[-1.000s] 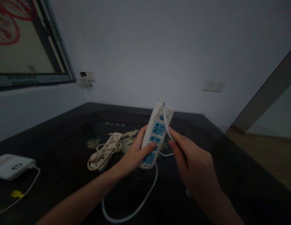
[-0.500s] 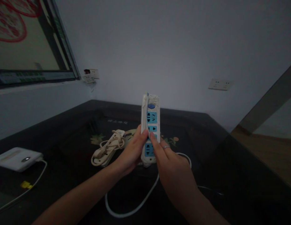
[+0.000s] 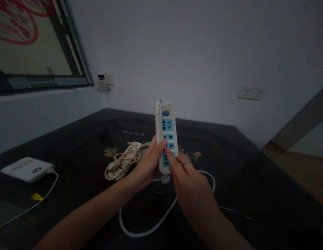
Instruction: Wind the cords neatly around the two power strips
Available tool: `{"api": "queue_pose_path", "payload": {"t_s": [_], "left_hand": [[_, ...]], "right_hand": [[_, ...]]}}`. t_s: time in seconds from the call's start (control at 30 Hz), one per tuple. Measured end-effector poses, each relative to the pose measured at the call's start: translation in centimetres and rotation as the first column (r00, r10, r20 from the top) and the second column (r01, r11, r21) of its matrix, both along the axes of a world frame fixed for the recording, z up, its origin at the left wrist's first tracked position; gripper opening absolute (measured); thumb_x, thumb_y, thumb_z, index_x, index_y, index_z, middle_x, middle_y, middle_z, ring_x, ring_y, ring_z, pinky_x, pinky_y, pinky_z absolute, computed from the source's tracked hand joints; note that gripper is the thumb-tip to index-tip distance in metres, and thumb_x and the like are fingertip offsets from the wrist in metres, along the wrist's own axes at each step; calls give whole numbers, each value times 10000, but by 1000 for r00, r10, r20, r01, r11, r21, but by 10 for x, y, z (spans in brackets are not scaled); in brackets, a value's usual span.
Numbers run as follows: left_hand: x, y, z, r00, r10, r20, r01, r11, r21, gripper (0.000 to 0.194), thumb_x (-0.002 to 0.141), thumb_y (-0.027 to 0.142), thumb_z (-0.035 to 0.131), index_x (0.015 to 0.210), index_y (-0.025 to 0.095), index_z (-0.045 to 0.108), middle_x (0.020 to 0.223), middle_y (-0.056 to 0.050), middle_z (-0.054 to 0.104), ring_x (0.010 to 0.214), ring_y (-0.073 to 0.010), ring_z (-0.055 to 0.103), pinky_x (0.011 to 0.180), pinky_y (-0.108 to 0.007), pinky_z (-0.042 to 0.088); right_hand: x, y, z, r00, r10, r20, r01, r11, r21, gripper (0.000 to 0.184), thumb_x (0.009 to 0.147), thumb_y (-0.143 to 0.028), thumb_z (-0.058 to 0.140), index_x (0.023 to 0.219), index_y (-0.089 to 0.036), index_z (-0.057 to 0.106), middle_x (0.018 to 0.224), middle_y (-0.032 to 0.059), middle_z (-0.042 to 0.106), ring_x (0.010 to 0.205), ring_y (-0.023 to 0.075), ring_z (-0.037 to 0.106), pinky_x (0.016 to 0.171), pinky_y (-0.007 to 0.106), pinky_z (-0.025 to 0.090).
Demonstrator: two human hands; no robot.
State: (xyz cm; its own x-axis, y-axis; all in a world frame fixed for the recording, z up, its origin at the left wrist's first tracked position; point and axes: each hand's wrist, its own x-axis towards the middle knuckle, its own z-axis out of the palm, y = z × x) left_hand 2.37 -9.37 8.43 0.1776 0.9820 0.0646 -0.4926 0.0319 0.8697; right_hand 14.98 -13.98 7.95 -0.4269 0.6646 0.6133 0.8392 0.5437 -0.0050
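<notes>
A white power strip [image 3: 172, 127] with blue sockets and a blue switch is held up, tilted, above the dark table. My left hand [image 3: 152, 154] grips it from the left, its thumb lying across the front. A white cord [image 3: 159, 121] runs down the strip's left side to the fingertips of both hands. My right hand [image 3: 188, 177], with a ring on one finger, closes at the strip's lower right and pinches the cord there; part of the grip is hidden. A plug [image 3: 165, 179] shows just below the strip. A loop of white cable [image 3: 140, 235] hangs or lies beneath the hands.
A second power strip [image 3: 128, 157], wrapped in its own cord, lies left of my hands on the dark table [image 3: 80, 139]. Farther left is a white box-shaped device [image 3: 28, 168] with a cable and yellow tag [image 3: 36, 197]. Wall sockets [image 3: 251, 93] are set in the wall behind.
The strip has tilted slightly, its top leaning left, and the left thumb has moved up a little along it. The plug beneath shows more clearly. The whole view has shifted slightly.
</notes>
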Motion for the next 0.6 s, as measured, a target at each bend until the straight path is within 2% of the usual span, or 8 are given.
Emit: {"api": "queue_pose_path", "payload": {"t_s": [0.2, 0.37, 0.43, 0.53, 0.6], "left_hand": [[2, 1, -3, 999, 33, -5, -33, 999, 36, 331, 858, 369, 600, 1139, 217, 512, 1045, -47, 676, 927, -190, 659, 824, -308, 532], [-7, 12, 2, 992, 130, -6, -129, 990, 63, 306, 874, 360, 571, 1117, 181, 520, 972, -70, 695, 876, -199, 676, 786, -320, 553], [-13, 17, 6, 988, 157, -6, -156, 987, 47, 310, 894, 369, 531, 1122, 159, 519, 917, -83, 703, 803, -202, 686, 723, -325, 567], [-19, 21, 11, 988, 153, -23, -152, 987, 44, 328, 915, 365, 482, 1151, 139, 513, 897, -99, 711, 716, -200, 688, 641, -318, 571], [-20, 20, 13, 992, 118, -37, -116, 991, 63, 367, 904, 382, 494, 1169, 130, 513, 887, -108, 716, 677, -202, 688, 603, -311, 567]], "right_hand": [[-2, 1, -2, 999, 2, -36, -4, 998, -63, 499, 873, -41, 394, 1354, -113, 503, 1181, 178, 657, 753, 199, 698, 633, 336, 616], [3, 5, 5, 980, 42, -196, -77, 982, -171, 475, 883, -96, 416, 1344, -170, 503, 1072, 120, 712, 776, 194, 702, 631, 308, 580], [11, 8, 13, 961, 21, -274, -88, 969, -232, 363, 886, -156, 456, 1224, -167, 589, 928, 83, 736, 699, 181, 691, 586, 279, 540], [29, 15, 26, 944, -4, -330, -93, 956, -278, 187, 885, -250, 513, 910, -183, 686, 720, 19, 700, 567, 139, 617, 519, 235, 430], [43, 20, 34, 931, -8, -366, -103, 954, -282, 217, 869, -302, 548, 740, -184, 677, 587, -13, 626, 504, 117, 543, 474, 222, 348]]}}
